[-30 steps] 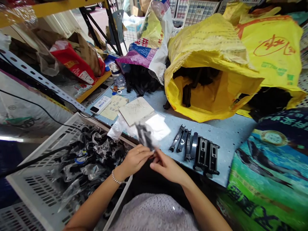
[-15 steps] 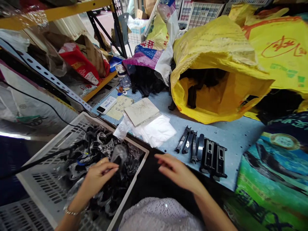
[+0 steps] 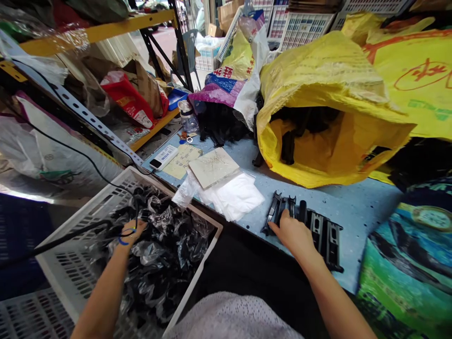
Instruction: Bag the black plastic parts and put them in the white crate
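My left hand [image 3: 135, 229] reaches into the white plastic crate [image 3: 209, 245], among black parts in clear plastic bags [image 3: 155, 252]. A black cable with a blue tie [image 3: 124, 239] crosses over this hand, and its fingers are mostly hidden. On the blue table, my right hand [image 3: 292, 230] is at a row of long black plastic parts. Its thumb and forefinger close around a narrow black plastic part [image 3: 281, 206] near the row's left end. Wider slotted black parts [image 3: 332, 245] lie just right of that hand.
White plastic sleeves [image 3: 243, 197] and a square grey-white board [image 3: 213, 165] lie on the table [image 3: 356, 207]. An open yellow sack [image 3: 318, 61] with black parts inside stands behind. A green-blue sack [image 3: 406, 263] is at the right. A metal shelf [image 3: 88, 35] borders the left.
My right hand has moved right and forward onto the black plastic parts. My left hand has gone deeper into the crate, up and left, under the cable. The view has shifted slightly.
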{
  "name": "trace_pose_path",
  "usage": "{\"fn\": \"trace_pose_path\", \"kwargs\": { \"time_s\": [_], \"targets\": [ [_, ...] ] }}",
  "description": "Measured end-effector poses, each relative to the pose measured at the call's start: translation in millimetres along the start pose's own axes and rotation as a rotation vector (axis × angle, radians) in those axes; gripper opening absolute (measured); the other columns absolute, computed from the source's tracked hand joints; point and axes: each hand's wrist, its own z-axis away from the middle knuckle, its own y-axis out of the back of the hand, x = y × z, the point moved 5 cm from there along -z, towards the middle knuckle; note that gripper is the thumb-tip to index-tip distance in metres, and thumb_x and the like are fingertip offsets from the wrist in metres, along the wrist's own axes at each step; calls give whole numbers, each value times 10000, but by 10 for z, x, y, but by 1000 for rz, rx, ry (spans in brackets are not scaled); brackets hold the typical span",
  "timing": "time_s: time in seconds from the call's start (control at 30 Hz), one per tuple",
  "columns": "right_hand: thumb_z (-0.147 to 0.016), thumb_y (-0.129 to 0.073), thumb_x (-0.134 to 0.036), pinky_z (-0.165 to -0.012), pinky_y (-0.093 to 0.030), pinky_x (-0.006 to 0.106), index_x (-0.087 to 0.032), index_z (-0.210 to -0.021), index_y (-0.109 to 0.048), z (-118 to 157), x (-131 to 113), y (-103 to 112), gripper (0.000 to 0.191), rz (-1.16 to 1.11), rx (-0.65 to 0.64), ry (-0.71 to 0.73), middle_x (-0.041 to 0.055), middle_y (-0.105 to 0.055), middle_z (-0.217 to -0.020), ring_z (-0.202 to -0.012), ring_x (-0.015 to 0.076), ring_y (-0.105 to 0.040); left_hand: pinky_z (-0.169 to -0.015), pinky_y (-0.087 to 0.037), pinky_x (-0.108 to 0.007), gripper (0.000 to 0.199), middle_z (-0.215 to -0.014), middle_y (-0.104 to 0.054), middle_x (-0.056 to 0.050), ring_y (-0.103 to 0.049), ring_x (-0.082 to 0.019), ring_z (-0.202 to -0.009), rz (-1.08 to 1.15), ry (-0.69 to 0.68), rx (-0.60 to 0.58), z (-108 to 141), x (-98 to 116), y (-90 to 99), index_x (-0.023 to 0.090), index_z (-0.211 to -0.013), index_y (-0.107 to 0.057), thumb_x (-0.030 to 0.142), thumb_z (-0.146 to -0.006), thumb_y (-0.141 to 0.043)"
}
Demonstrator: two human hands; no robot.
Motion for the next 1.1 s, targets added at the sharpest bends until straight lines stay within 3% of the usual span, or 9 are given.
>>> {"fn": "trace_pose_path", "kwargs": {
  "time_s": [0.13, 0.23, 0.37, 0.5, 0.63, 0.73, 0.87, 1.03, 1.1],
  "targets": [
    [-952, -468, -289, -731, -511, 409, 1, -1356, -415, -51, 1, -107, 500, -67, 11, 7, 246, -716, -938, -834, 350, -725, -664, -516, -255, 364, -794, -703, -36, -654, -168, -694, 313, -421, -156, 227, 1408, -342, 191, -857, -722, 457, -917, -481],
    [-931, -489, -282, -777, -507, 411, -81, -1286, -521, -116, 78, -204, 409, -279, 22, 35, 203, -717, -993, -883, 333, -714, -869, -515, -324, 295, -1010, -680, -93, -639, -194, -923, 538, -857, 175, 568, 2625, -323, 177, -1046, -716, 339, -945, -492],
    [-856, -592, -402, -736, -542, 360, -173, -1265, -557, -93, 253, -325, 470, -948, 20, 32, 106, -719, -1006, -870, 267, -701, -880, -498, -396, 83, -1035, -648, -132, -586, -244, -982, 377, -901, 368, 567, 3460, -403, 138, -865, -711, 183, -843, -645],
    [-772, -705, -444, -631, -544, 296, -219, -1174, -597, -18, 141, -316, 474, -1643, -108, 5, 69, -722, -1043, -834, 218, -687, -716, -489, -278, 136, -823, -631, -43, -590, -156, -767, 565, -786, 141, 169, 3438, -393, 149, -695, -672, 234, -791, -717],
    [-753, -739, -397, -621, -539, 300, -220, -1057, -632, -117, -375, -232, 368, -1988, -338, 94, 86, -703, -1154, -782, 194, -681, -580, -444, -244, 192, -625, -603, 8, -554, -124, -583, 667, -732, -53, 3, 3329, -339, 138, -739, -691, 299, -835, -647],
    [-710, -778, -371, -599, -522, 260, -212, -1009, -644, -227, -618, -295, 364, -2033, -348, 72, 49, -729, -1021, -694, 149, -646, -705, -499, -276, 125, -785, -681, -36, -622, -149, -726, 647, -808, 32, 79, 3317, -227, 135, -847, -693, 183, -853, -578],
    [-767, -739, -356, -582, -502, 225, -221, -1030, -656, -121, -550, -410, 307, -1982, -289, 74, 20, -726, -928, -671, 126, -626, -958, -489, -411, 319, -1070, -693, -118, -623, -223, -1033, 415, -1008, 299, 195, 3310, -62, 137, -992, -698, 20, -849, -438],
    [-774, -721, -376, -523, -488, 233, -160, -914, -671, 134, -542, -610, 262, -1981, -753, 87, 80, -722, -819, -640, 160, -653, -1104, -435, -435, 556, -1419, -504, -137, -478, -230, -1328, 428, -1098, 345, 303, 3237, 5, 177, -1413, -461, 30, -881, -391],
    [-756, -723, -409, -522, -491, 226, -164, -925, -671, 79, -589, -662, 302, -2039, -799, 68, 71, -714, -807, -634, 149, -643, -1140, -400, -436, 636, -1496, -419, -126, -401, -222, -1396, 465, -1202, 330, 508, 3206, -16, 221, -1496, -334, 18, -893, -352]
  ]
}}
